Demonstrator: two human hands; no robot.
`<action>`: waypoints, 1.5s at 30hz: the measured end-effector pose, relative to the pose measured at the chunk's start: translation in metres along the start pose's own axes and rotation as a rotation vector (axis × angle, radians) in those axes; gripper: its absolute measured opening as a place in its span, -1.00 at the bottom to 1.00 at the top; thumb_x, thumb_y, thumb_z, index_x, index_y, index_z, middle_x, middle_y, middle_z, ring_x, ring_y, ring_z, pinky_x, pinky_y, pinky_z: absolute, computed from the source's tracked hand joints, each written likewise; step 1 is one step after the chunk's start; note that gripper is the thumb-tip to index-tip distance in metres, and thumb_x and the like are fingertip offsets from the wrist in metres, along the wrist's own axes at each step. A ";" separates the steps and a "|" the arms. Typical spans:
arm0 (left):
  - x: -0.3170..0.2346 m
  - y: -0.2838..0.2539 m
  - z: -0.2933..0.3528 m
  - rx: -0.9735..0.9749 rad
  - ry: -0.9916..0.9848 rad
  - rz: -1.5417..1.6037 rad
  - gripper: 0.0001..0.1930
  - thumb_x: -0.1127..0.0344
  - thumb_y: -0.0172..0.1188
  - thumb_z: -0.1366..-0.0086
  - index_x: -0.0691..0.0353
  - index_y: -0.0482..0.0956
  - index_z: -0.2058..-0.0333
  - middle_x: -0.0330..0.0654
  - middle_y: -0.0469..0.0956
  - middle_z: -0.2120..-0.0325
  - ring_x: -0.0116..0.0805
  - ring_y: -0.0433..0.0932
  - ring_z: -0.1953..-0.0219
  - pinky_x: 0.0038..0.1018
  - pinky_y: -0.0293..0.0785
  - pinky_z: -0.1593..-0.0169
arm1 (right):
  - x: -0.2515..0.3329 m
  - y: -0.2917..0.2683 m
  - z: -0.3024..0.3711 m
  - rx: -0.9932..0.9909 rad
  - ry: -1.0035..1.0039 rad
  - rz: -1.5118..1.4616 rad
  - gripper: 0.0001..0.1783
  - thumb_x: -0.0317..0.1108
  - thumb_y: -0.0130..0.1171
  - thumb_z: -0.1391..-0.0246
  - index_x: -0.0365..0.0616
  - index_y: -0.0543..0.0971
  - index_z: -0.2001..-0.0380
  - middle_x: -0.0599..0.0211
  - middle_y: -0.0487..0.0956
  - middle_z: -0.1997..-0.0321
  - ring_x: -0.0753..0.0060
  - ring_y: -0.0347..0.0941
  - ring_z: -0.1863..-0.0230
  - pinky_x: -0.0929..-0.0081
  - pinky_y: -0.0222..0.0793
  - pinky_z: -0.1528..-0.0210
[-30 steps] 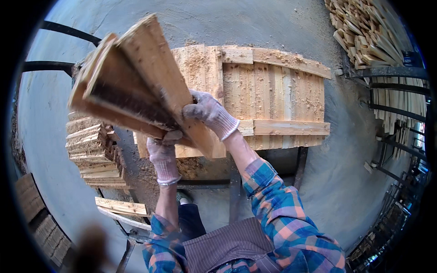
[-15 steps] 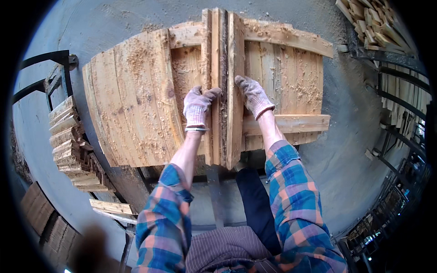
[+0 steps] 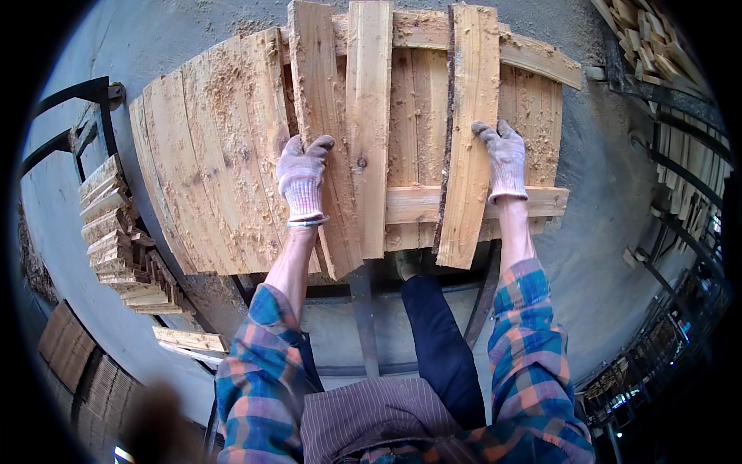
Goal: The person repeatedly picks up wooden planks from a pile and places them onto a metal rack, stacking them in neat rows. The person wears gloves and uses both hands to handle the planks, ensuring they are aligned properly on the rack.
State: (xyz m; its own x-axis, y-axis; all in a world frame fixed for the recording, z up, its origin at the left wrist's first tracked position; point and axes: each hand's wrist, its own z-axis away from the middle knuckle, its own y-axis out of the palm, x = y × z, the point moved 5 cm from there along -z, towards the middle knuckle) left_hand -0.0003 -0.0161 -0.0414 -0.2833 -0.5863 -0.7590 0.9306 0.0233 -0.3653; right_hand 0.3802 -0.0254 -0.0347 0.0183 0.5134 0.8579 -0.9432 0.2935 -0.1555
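Note:
My left hand [image 3: 304, 178], in a pale knit work glove with a dark grip, is closed on the edge of a rough wooden plank [image 3: 326, 104]. That plank leans slightly against or beside a second, flatter plank [image 3: 369, 116]. My right hand [image 3: 506, 161], gloved alike, grips the right edge of another plank [image 3: 471, 100] with dark bark along its left side. These planks lie across two wooden crosspieces [image 3: 423, 205], over a layer of boards. To the left lies a row of side-by-side boards [image 3: 205, 155] strewn with wood shavings. The fingers beneath the edges are hidden.
Dark metal frames stand at the left [image 3: 100, 116] and right [image 3: 657, 97]. Stacked wood pieces [image 3: 112, 232] lie at the left, with more in a rack [image 3: 645, 39] at the far right. A metal support [image 3: 363, 317] runs below the boards, near my leg [image 3: 440, 340].
My hands have moved apart, left and right. The planks that stood on edge, bunched together, now lie mostly flat and spread, with a gap before the right one.

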 end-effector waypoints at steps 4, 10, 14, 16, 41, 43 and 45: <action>0.023 -0.042 -0.007 0.076 0.086 0.649 -0.81 0.47 0.19 -0.19 0.34 0.55 0.20 -0.17 0.65 0.48 -0.54 0.55 0.50 -0.70 0.42 0.45 | 0.062 0.069 0.060 -0.152 -0.261 0.760 -0.17 0.02 0.32 0.06 -0.21 0.27 -0.19 0.27 0.60 0.30 0.56 0.46 0.57 0.73 0.43 0.62; 0.012 -0.026 -0.001 -0.061 -0.001 -0.024 -0.63 0.41 0.11 -0.22 0.36 0.43 -0.01 -0.15 0.68 0.43 -0.62 0.45 0.61 -0.67 0.35 0.54 | 0.042 0.108 0.048 -0.035 0.006 1.563 0.15 0.35 0.15 0.08 0.02 -0.12 -0.39 -0.05 0.40 -0.10 0.22 0.50 0.12 0.23 0.51 0.11; 0.009 -0.004 0.001 0.006 0.138 0.226 -0.76 0.41 0.03 -0.28 0.34 0.45 0.09 -0.14 0.67 0.43 -0.58 0.41 0.64 -0.66 0.33 0.56 | 0.020 0.100 0.042 -0.383 -0.206 1.496 -0.08 0.20 0.05 -0.11 -0.04 0.00 -0.37 0.05 0.53 0.25 0.28 0.55 0.30 0.33 0.55 0.24; 0.049 -0.003 -0.009 0.217 0.016 0.922 -0.79 0.38 0.05 -0.29 0.31 0.45 0.12 -0.10 0.66 0.38 -0.53 0.44 0.59 -0.65 0.34 0.52 | 0.025 0.123 0.046 -0.241 -0.233 1.470 -0.09 0.07 0.11 -0.11 -0.12 0.00 -0.36 0.10 0.59 0.39 0.34 0.58 0.36 0.43 0.56 0.26; 0.062 -0.107 0.031 -0.366 0.435 -0.993 0.06 -0.54 -0.07 -0.02 -0.02 -0.06 -0.37 -0.02 -0.22 -0.40 0.06 -0.29 -0.42 0.08 -0.44 -0.36 | 0.028 0.124 0.067 0.257 -0.072 0.310 0.02 -0.27 0.38 0.12 -0.23 0.05 -0.34 0.00 0.42 -0.18 0.37 0.41 -0.05 0.44 0.34 -0.08; 0.060 -0.115 0.034 -0.342 0.411 -0.998 0.07 -0.55 -0.11 -0.03 0.03 -0.09 -0.37 -0.01 -0.26 -0.40 0.08 -0.35 -0.42 0.12 -0.49 -0.35 | 0.028 0.103 0.062 0.177 -0.171 0.609 0.05 -0.12 0.39 0.11 -0.29 0.05 -0.33 -0.03 0.24 -0.33 0.27 0.20 -0.31 0.40 0.09 -0.34; 0.044 -0.095 0.030 -0.266 0.405 -0.956 0.10 -0.55 -0.13 -0.03 0.09 -0.13 -0.37 0.02 -0.30 -0.40 0.12 -0.40 -0.42 0.16 -0.54 -0.34 | 0.010 0.056 0.034 0.055 -0.306 1.011 -0.03 -0.08 0.30 0.00 -0.32 0.06 -0.32 -0.04 0.04 -0.42 0.27 -0.04 -0.44 0.44 -0.13 -0.42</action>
State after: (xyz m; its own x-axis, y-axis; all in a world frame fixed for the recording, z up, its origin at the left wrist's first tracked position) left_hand -0.0945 -0.0681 -0.0235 -0.9692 -0.1437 -0.2001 0.2152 -0.0984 -0.9716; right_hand 0.3160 -0.0318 -0.0182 -0.8611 0.2710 0.4302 -0.4872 -0.1978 -0.8506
